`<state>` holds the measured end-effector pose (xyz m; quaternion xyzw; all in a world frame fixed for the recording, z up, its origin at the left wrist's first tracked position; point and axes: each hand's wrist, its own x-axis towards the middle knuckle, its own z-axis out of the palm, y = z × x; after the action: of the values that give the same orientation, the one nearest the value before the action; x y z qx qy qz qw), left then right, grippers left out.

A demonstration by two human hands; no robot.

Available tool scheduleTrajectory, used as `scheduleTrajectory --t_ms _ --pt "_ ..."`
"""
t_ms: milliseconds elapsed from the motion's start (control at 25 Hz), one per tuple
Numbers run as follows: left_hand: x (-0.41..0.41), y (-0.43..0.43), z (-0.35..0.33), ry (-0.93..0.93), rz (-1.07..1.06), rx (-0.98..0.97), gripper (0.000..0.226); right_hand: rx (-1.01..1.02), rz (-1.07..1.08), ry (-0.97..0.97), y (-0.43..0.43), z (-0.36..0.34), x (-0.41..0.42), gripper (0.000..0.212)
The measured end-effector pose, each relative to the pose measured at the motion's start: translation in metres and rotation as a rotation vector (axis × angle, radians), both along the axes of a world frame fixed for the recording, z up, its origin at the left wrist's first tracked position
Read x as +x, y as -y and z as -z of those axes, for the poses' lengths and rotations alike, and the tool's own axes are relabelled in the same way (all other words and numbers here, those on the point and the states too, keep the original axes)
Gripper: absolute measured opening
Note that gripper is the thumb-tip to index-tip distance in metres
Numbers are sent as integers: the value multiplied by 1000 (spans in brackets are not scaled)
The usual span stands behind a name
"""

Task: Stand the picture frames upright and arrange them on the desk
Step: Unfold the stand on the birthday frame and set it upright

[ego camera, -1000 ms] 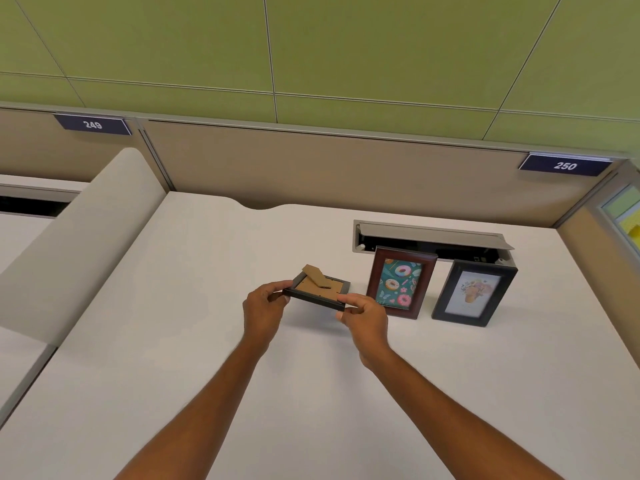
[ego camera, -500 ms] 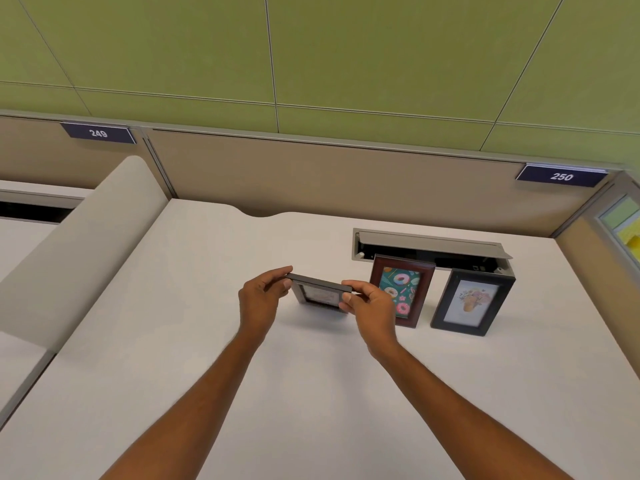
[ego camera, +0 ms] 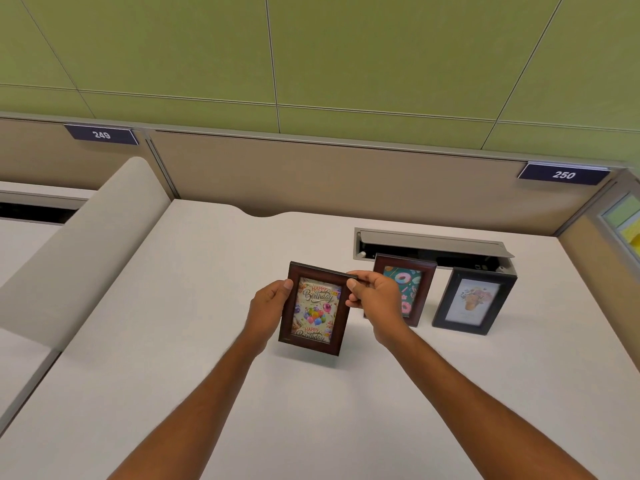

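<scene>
The left hand [ego camera: 268, 304] holds the left side of the birthday frame [ego camera: 314, 308], and the right hand [ego camera: 375, 296] pinches its top right corner, so both are closed on it. The frame faces the person, long axis nearly upright, near the middle of the desk [ego camera: 173, 306]; whether its bottom edge touches the desk cannot be told. To its right, toward the back edge, stand the donut frame [ego camera: 414, 282] and the black frame [ego camera: 472, 301], so the open place in the row lies just right of the hands, nearer the right one.

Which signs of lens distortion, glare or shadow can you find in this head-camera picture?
Head view: wide-angle lens bows the beige partition's top rail; soft even light, only a faint shadow on the white desk beneath the reddish-brown birthday-card frame; no strong glare on its glass; everything reasonably sharp.
</scene>
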<state>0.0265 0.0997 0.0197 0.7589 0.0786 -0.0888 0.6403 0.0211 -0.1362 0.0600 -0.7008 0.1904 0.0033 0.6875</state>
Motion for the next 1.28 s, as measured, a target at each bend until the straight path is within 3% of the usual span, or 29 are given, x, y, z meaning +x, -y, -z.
scheduleTrajectory --t_ms 240,520,720,1080,1280 --pt "-3 4 -8 -109 -97 -110 43 5 -50 40 -3 -2 4 8" --pt "3 11 -10 -139 -177 -207 39 154 -230 -252 -14 21 -2 69" --pt "8 20 -8 -146 -189 -195 42 288 -291 -301 -19 27 -1 59" --pt "19 28 1 -180 -192 -183 46 285 -276 -266 -13 38 15 60" --pt "41 24 -5 -316 -126 -196 52 299 -239 -242 -11 50 34 49"
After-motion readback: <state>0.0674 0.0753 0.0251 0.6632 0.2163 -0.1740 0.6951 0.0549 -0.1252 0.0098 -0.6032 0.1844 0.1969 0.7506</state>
